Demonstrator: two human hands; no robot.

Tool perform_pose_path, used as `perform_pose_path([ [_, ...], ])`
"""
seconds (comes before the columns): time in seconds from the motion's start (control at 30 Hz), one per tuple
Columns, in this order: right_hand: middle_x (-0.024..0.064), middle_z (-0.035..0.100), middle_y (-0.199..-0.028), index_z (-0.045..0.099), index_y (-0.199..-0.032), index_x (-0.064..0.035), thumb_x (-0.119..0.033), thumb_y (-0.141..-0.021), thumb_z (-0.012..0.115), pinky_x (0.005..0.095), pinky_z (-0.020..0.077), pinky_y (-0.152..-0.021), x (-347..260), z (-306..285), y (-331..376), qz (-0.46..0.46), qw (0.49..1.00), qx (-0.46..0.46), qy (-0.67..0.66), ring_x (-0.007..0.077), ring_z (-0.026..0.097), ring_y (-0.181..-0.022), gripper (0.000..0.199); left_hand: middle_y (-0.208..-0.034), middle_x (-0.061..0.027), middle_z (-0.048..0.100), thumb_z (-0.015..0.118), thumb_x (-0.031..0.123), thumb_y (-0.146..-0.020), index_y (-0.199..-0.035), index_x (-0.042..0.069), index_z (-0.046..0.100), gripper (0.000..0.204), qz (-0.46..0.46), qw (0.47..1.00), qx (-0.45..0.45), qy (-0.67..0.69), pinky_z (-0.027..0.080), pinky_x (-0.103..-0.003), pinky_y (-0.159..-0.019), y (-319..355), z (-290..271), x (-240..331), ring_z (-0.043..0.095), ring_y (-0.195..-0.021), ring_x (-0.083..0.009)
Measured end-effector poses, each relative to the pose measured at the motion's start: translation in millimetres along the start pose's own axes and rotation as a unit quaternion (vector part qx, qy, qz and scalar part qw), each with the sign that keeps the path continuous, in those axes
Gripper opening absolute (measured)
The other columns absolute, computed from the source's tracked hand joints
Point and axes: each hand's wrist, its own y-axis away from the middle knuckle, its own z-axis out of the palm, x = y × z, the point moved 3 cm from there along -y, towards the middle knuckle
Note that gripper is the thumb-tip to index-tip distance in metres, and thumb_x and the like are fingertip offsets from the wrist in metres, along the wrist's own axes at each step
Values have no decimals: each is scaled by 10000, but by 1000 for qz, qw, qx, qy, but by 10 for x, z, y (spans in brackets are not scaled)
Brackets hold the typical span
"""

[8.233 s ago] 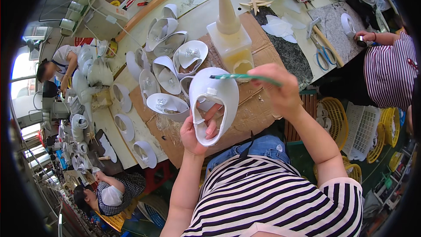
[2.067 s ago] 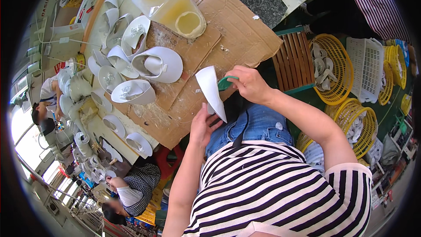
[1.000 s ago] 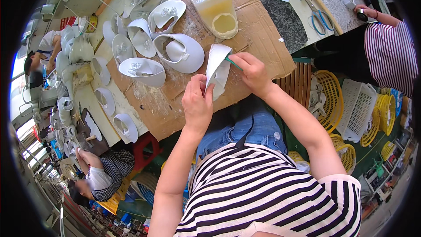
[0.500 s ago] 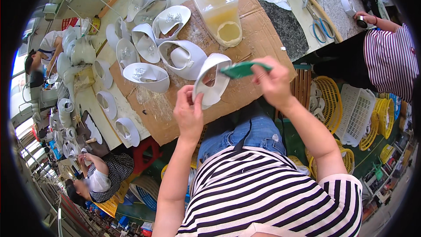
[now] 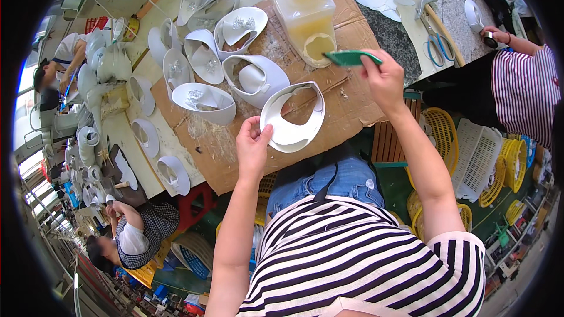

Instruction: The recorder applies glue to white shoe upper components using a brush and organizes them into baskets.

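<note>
My left hand [image 5: 252, 145] pinches the near left edge of a white shoe upper [image 5: 288, 133], a curved piece with an oval opening, held tilted over the brown cardboard [image 5: 351, 103]. In my right hand [image 5: 385, 82] is a green-handled brush [image 5: 354, 57]; its tip is close to the round mouth of a translucent glue bottle [image 5: 301, 14] containing yellowish liquid. Whether the tip touches the mouth I cannot tell. Just beyond my left hand lies another white upper [image 5: 257, 78], and one with a sparkling ornament [image 5: 204, 103] sits to its left.
Several more white uppers [image 5: 173, 175] lie to the left. Beyond the cardboard, blue-handled scissors [image 5: 436, 47] and a hammer [image 5: 443, 29] lie at the right. Yellow baskets [image 5: 442, 135] stand below on the right. Co-workers [image 5: 523, 85] are at the right and left.
My right hand has moved the brush away from the upper, up and right to the bottle's mouth. My left hand has turned the upper so its inner face shows more.
</note>
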Motion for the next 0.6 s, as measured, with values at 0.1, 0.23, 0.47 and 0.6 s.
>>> perform_pose_path([
  [0.1,64,672,-776,659,-1017,30,-86,-952,579,234,506,-590,161,6,194,165,952,9,-259,98,629,-648,155,-915,-63,668,636,56,-919,-1134,-37,560,246,-21,1000,1,-1,478,-215,-709,-27,-45,-50,598,-801,-83],
  [0.23,86,684,-820,651,-1032,44,-128,-961,592,244,535,-616,-171,322,589,209,927,-57,-306,120,644,-666,195,-915,-62,667,633,62,-922,-1147,-50,565,260,-15,1000,10,-6,478,-216,-722,-48,-55,-63,597,-801,-84],
  [0.47,124,660,-837,683,-1036,-2,-29,-895,641,299,498,-588,-292,646,878,-56,997,26,45,194,658,-680,149,-975,-72,674,630,82,-930,-1177,-67,596,290,34,999,17,-36,485,-227,-766,-14,-3,-38,603,-858,-89],
  [0.6,134,666,-865,675,-1026,-28,-8,-843,653,352,514,-627,-388,826,993,-89,995,-33,3,304,654,-734,185,-1029,-73,675,628,102,-939,-1203,-65,606,314,44,998,13,-38,481,-235,-803,-11,0,-102,600,-909,-92],
])
